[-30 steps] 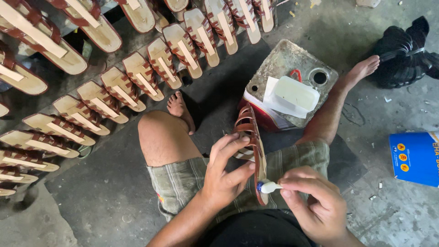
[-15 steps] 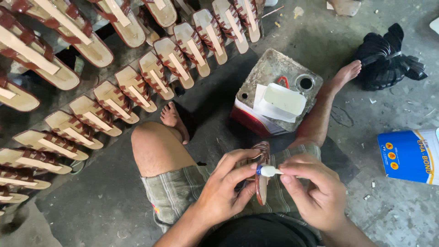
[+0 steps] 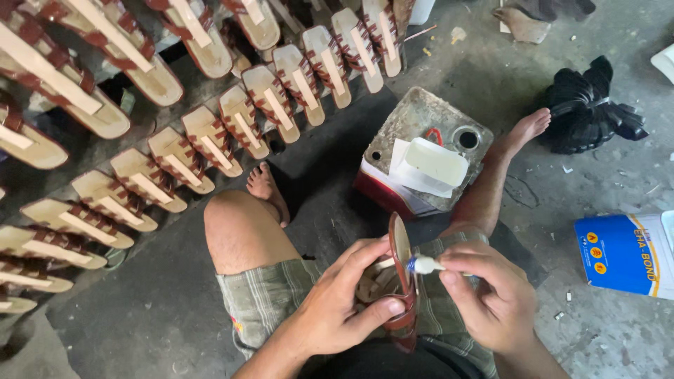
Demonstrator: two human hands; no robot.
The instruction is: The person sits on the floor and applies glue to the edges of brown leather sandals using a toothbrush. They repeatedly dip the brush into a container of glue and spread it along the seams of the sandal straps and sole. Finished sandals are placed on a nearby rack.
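Left hand [image 3: 337,312] wrapped around a brown sandal [image 3: 401,281] held on edge over the lap, at 6 o'clock of the view; thumb and fingers pressed against its sides. Right hand [image 3: 491,298] at 5 o'clock, fingertips pinched on a small white-tipped applicator [image 3: 423,264], tip touching the sandal's edge.

Likely faults: excess adhesive running onto the straps if the tip is pressed too hard; sandal twisting in the grasp, since held on its narrow edge; smears on the plaid shorts [image 3: 281,309] directly beneath.

Grey concrete floor [image 3: 140,330], stained and littered with scraps. Worn square tin [image 3: 428,151] at 12 o'clock of the hands, white block on top. Rows of unfinished sandals [image 3: 210,140] fanned from 9 to 12 o'clock. Blue box [image 3: 625,253] at 3 o'clock; heap of black material [image 3: 590,105] at 2 o'clock, near a bare foot [image 3: 526,126].
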